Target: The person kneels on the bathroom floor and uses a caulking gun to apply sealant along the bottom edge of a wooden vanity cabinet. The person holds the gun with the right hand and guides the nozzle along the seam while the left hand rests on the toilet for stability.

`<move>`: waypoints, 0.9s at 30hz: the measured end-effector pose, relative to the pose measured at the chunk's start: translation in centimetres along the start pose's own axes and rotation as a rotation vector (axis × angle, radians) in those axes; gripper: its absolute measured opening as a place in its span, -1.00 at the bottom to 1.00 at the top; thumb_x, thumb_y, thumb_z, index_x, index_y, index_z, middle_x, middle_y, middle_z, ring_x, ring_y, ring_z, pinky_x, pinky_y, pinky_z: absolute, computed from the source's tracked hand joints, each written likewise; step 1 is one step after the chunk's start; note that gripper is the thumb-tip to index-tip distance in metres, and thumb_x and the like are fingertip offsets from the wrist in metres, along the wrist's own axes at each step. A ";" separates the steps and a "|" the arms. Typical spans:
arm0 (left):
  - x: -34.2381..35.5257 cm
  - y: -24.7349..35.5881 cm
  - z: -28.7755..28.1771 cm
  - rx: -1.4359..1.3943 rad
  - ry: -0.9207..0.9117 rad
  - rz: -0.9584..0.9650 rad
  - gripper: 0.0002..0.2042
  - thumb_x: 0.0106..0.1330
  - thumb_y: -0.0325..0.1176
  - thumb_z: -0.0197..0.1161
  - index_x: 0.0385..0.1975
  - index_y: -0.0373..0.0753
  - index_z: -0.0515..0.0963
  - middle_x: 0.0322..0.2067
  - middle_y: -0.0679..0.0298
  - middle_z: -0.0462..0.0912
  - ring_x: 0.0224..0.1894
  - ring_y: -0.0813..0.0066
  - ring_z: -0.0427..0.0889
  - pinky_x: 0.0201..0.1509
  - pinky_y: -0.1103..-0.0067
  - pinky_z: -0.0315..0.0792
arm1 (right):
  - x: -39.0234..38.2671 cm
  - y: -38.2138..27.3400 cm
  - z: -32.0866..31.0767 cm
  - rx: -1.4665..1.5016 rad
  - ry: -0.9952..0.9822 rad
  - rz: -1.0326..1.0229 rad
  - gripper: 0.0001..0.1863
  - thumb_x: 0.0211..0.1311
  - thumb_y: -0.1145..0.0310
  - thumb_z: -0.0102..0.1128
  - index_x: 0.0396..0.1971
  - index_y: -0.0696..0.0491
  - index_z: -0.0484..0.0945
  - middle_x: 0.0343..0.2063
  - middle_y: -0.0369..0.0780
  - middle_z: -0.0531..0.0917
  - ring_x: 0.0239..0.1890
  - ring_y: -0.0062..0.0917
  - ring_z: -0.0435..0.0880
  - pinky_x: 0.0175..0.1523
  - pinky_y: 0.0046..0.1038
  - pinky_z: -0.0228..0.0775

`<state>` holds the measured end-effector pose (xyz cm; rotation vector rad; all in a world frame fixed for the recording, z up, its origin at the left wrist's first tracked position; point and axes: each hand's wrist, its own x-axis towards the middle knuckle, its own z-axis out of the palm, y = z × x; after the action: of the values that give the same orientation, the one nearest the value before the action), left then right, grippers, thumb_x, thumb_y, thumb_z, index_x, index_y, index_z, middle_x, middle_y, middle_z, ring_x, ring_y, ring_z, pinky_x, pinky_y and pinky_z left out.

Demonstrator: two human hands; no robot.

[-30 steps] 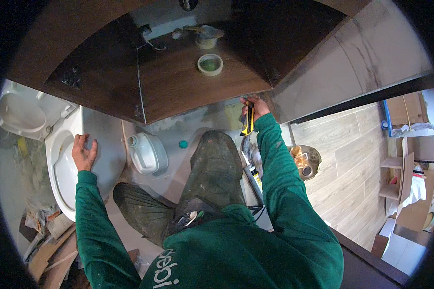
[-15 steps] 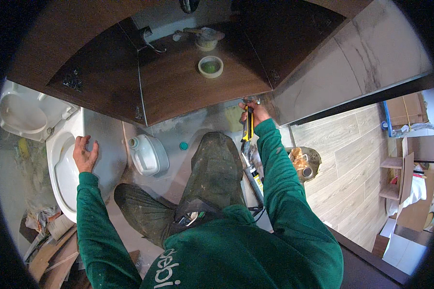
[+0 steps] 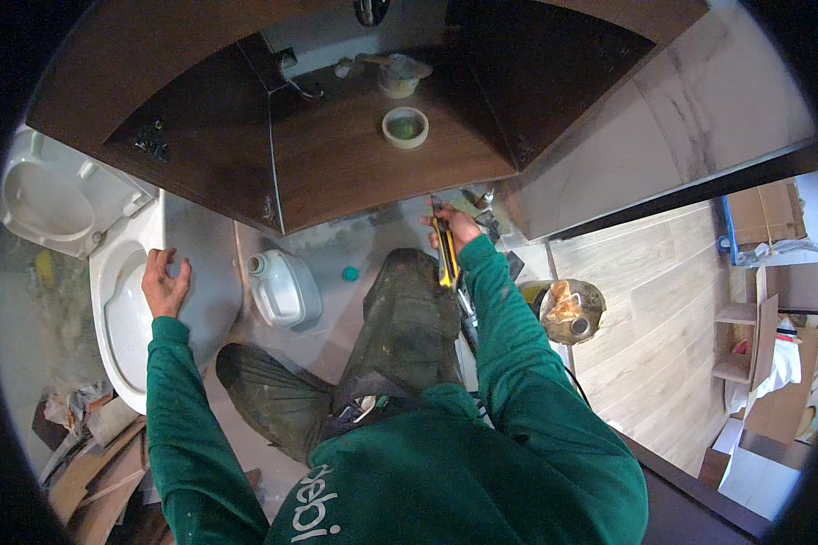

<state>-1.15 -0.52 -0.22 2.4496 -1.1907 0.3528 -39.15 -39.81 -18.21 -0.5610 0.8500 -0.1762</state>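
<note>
1. Head view, looking down: the right hand has its fingers closed around a yellow-and-black utility knife, which sits in front of the dark brown cabinet, just beyond the person's bent knee.
2. Left hand, same view: nothing in its grip, fingers loosely curled with the thumb apart, at the rim of a white toilet; whether it touches, I cannot tell.
3. Between the hands, a white plastic jug stands on the grey floor, with a small teal cap near it.
4. Inside the cabinet, a pale ring-shaped roll lies in front of a small tub.
</note>
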 end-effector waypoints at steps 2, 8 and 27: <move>-0.1 0.1 -0.1 -0.020 0.009 0.007 -0.74 0.07 -0.35 0.30 -0.25 -0.28 0.56 -0.36 0.16 0.51 -0.29 0.20 0.60 -0.17 0.42 0.48 | -2.9 -0.2 -0.5 -0.050 -0.082 0.009 -0.59 0.43 0.38 -0.22 0.25 -0.12 0.29 -0.18 -0.10 0.62 -0.64 -0.42 0.50 -0.53 -0.41 0.45; -0.7 -0.9 0.2 -0.045 0.010 0.069 -0.71 0.07 -0.32 0.30 -0.22 -0.29 0.55 -0.35 0.12 0.51 -0.28 0.14 0.59 -0.18 0.39 0.47 | -11.3 0.0 2.5 -0.051 -0.299 0.018 -0.51 0.41 0.32 -0.17 0.31 0.02 0.22 -0.32 -0.14 0.67 -0.68 -0.43 0.52 -0.55 -0.45 0.42; -5.7 22.5 1.7 -0.602 -0.305 0.406 -0.66 0.06 -0.49 0.33 -0.09 -0.25 0.59 -0.21 0.10 0.62 -0.22 0.13 0.64 -0.19 0.41 0.55 | -19.5 2.1 13.6 -0.065 -0.578 0.132 -0.56 0.40 0.23 -0.12 0.14 0.20 0.38 -0.35 0.00 0.66 -0.71 -0.39 0.53 -0.58 -0.44 0.38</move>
<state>-22.37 -9.93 1.34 1.7737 -1.6357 -0.2577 -41.83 -25.55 0.75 -0.5743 0.3284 0.1335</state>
